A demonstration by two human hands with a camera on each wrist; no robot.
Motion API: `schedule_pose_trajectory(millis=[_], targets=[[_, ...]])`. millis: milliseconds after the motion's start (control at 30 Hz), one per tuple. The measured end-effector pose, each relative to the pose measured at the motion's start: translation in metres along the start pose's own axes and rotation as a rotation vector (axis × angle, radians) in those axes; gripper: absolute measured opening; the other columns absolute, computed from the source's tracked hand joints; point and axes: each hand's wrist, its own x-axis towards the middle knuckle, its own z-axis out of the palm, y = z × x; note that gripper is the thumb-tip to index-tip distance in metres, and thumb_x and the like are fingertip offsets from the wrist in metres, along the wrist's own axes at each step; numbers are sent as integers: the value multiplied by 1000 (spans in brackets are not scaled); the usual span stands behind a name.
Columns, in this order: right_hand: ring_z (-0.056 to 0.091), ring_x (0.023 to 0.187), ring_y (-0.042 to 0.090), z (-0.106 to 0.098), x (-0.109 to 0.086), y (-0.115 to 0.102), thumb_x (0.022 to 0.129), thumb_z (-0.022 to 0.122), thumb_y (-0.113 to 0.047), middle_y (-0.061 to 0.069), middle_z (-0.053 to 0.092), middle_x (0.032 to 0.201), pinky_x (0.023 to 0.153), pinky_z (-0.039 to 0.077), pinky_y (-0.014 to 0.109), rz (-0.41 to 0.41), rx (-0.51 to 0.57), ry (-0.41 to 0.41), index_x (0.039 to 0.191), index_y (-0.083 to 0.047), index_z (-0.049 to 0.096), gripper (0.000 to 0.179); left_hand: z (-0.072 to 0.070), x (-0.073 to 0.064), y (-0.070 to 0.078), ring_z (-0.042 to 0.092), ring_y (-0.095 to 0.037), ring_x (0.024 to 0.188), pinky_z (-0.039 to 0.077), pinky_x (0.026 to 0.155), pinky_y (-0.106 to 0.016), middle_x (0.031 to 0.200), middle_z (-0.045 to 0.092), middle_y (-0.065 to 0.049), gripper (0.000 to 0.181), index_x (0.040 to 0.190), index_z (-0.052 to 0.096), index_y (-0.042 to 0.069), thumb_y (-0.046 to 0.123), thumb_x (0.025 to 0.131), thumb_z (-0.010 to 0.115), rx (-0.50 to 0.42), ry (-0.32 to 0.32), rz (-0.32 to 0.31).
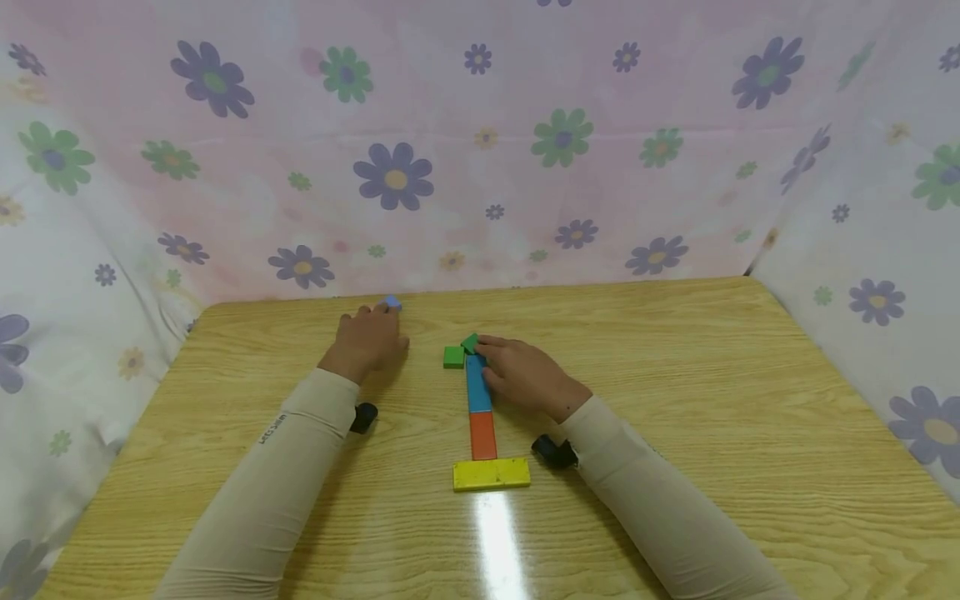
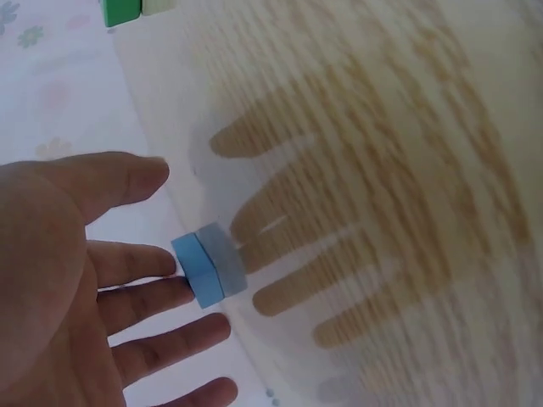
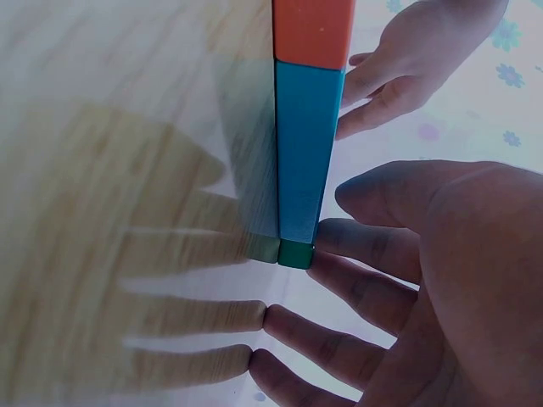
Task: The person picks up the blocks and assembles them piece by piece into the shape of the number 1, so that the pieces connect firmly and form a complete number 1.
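My left hand [image 1: 369, 340] reaches to the far side of the table. Its fingers are extended and the fingertips touch a small light-blue block [image 2: 197, 270] near the back edge, with the thumb spread away. My right hand [image 1: 528, 375] lies low beside a long blue block [image 1: 478, 385], its fingers fairly straight. Fingertips of that hand rest against a small green block [image 1: 470, 342], set at an angle at the blue block's far end. A green square block [image 1: 453, 357] sits just left of it. The hand partly covers the blue block's right side.
A red block [image 1: 483, 436] continues the blue block's line towards me, and a yellow block [image 1: 491, 474] lies crosswise at its near end. The wood-grain table [image 1: 660, 358] meets a flowered cloth [image 1: 465, 242] at the back.
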Motion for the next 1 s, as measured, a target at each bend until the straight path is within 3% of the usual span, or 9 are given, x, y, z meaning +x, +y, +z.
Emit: schedule_pose_trajectory(millis=[167,333,600,1000], targets=[[47,140,31,-1,0,-2,105,48,-20,13,41,158,112,41,46,2,-3,-4,146,-2,48,45,1,-5,-3,32,-46,144,31,111,-65,161,27,-23,64,156,23,-1,30,105,46,-13,-6,42],[47,141,31,0,0,-1,105,48,-20,13,40,158,112,40,46,0,-10,-7,147,-2,47,45,3,-13,-3,43,-46,135,40,105,-62,152,37,-26,59,153,32,-3,27,104,47,-6,9,97],[44,143,31,-1,-1,1,105,47,-20,12,39,158,114,39,47,13,-8,-15,147,-2,46,46,9,-26,1,51,-44,127,47,97,-61,148,45,-22,51,148,44,3,25,102,48,51,45,169],[43,143,30,2,1,1,105,46,-20,11,38,159,115,37,47,10,-3,-10,148,-3,45,46,24,-48,9,60,-40,119,53,88,-58,144,52,-19,48,143,50,7,28,100,55,126,126,258]])
